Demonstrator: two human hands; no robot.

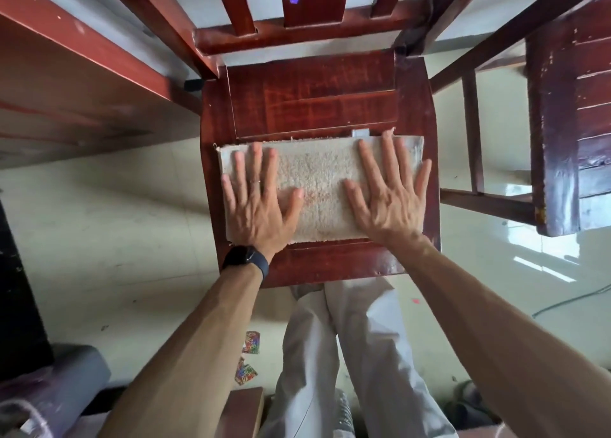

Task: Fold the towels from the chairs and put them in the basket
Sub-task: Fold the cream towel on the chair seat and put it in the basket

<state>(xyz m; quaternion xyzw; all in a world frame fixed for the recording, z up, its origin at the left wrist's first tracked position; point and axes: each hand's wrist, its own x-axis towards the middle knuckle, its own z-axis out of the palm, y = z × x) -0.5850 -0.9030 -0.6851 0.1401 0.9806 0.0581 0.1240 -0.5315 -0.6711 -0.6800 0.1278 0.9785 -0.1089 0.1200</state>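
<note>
Towel (319,186) — pale beige terry, already folded to a compact rectangle — lies flat on the seat of a red-brown wooden chair (314,100), toward its front half. Left hand (256,203) and right hand (385,199) both rest on it palms down, fingers spread wide, gripping nothing; each looks to be pressing or smoothing the cloth. A dark watch (246,259) sits on the left wrist. Judged progress: this towel is folded or nearly so, perhaps one more fold to go, and it has not yet gone into the basket. No basket can be identified with certainty in view, so how many towels are already stowed cannot be told. Seat surface is hard, glossy, scuffed varnish — the towel should slide easily and lift cleanly. A second wooden chair (562,123) stands just to the right, with no towel visible on it. Floor (115,222) is pale shiny tile, with a few colourful scraps (249,341) near the person's feet.
</note>
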